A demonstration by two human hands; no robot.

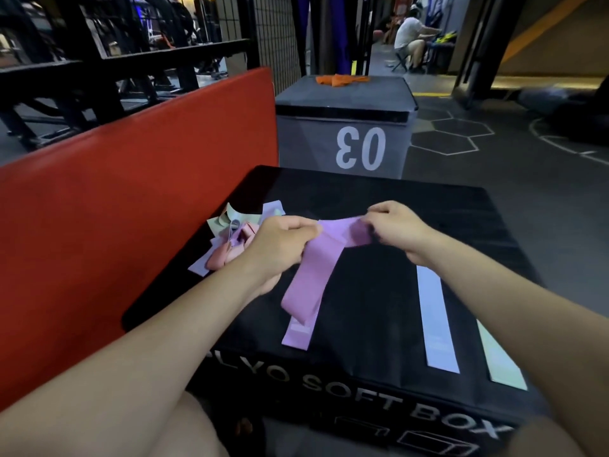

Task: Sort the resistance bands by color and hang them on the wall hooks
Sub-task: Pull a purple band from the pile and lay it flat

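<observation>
A purple resistance band [316, 265] is stretched between both hands above the black plyo soft box [379, 291]. My left hand [280, 245] grips its left end and my right hand [395, 229] pinches its right end; the rest hangs down. Beneath it another purple band [296, 334] lies flat on the box. A pale blue band [436, 321] and a pale green band [501, 361] lie flat to the right. A tangled pile of green, pink and pale bands [230, 235] sits at the box's far left.
A red padded box [115, 209] stands against the left side. A grey box marked 03 [346, 127] stands beyond, with orange bands [339, 79] on top. A black rack and wire mesh rise at the back left. A person sits far back right.
</observation>
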